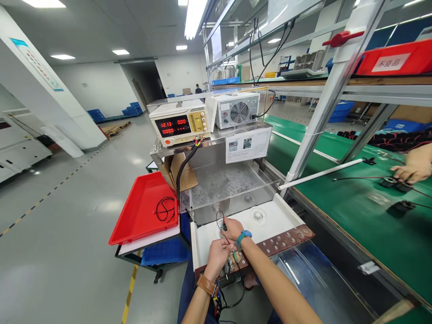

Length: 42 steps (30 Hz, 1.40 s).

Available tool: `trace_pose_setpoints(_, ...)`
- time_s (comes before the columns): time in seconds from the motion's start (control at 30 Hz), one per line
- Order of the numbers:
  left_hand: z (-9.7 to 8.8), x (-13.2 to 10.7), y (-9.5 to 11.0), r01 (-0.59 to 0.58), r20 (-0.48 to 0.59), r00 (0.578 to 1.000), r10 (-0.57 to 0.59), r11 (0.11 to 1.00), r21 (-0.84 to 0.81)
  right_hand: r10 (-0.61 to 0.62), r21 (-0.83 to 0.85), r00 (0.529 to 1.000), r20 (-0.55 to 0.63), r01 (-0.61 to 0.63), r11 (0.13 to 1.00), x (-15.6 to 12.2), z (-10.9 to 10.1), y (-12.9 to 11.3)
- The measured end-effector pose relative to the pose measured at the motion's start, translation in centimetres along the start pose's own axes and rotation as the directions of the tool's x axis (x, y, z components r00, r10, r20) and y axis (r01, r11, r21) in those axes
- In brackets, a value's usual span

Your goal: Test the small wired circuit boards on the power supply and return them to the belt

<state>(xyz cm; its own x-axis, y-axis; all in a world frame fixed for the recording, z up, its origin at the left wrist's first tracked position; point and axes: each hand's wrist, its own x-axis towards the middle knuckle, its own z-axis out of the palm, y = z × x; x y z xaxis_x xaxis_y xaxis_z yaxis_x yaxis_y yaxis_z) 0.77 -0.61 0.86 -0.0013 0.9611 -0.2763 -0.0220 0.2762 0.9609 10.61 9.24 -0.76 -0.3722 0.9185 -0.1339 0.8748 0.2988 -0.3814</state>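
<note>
Both my hands work over the white tray at the front of the metal bench. My left hand, with a brown strap at the wrist, is closed in a pinch on a thin red-and-black wire. That wire loops up to a small dark part, which my right hand holds with curled fingers; its kind is partly hidden. A green connector with a dark lead sits just below my left fingertips, by the brown strip with rows of metal studs.
A power supply with red digits and a grey fan-cooled unit stand on the shelf behind. A red tray with a black cable is at left. Another person's hand touches round black parts on the green conveyor.
</note>
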Motion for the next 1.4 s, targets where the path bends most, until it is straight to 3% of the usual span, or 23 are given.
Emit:
trace_pose_setpoints(0.6, -0.42, 0.38, -0.43, -0.003, 0.021, 1.0, 0.003, 1.0, -0.012, 0.006, 0.023, 0.999, -0.047, -0.005, 1.0, -0.01, 0.49, -0.34)
trace_pose_setpoints(1.4, -0.3, 0.29, -0.05, -0.021, 0.005, 1.0, 0.022, 0.999, -0.023, 0.002, 0.002, 1.0, -0.019, -0.002, 1.0, -0.02, -0.12, -0.39)
